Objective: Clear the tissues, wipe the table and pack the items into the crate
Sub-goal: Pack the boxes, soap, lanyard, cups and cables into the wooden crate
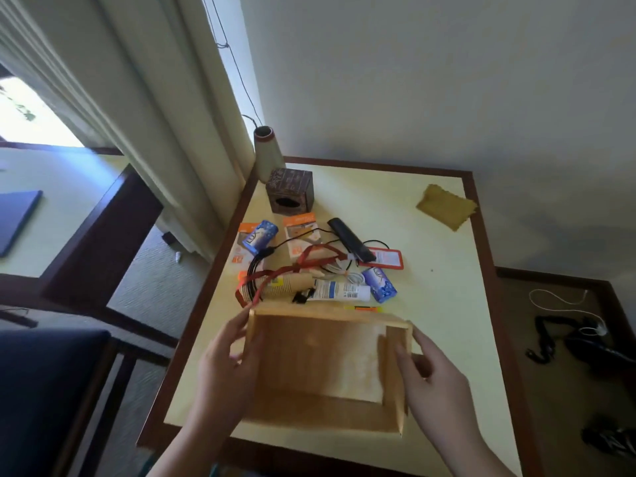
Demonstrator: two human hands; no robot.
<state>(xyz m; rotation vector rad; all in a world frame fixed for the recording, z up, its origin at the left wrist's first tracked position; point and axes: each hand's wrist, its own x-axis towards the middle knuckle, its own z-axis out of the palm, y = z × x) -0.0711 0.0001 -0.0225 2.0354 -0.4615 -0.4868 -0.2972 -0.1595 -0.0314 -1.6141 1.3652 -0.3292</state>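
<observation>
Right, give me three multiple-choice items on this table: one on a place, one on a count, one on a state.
1. Where is the yellow cloth?
A. far right corner of the table
B. inside the crate
C. on the floor

2. How many blue tissue packs?
A. one
B. two
C. four

3. The wooden crate is:
A. full
B. empty
C. lidded

Answers: 1 A, it lies by the table's far right edge. 2 B, one pack left, one pack right. 3 B, its bare bottom shows, with the left hand and right hand at its sides.
</observation>
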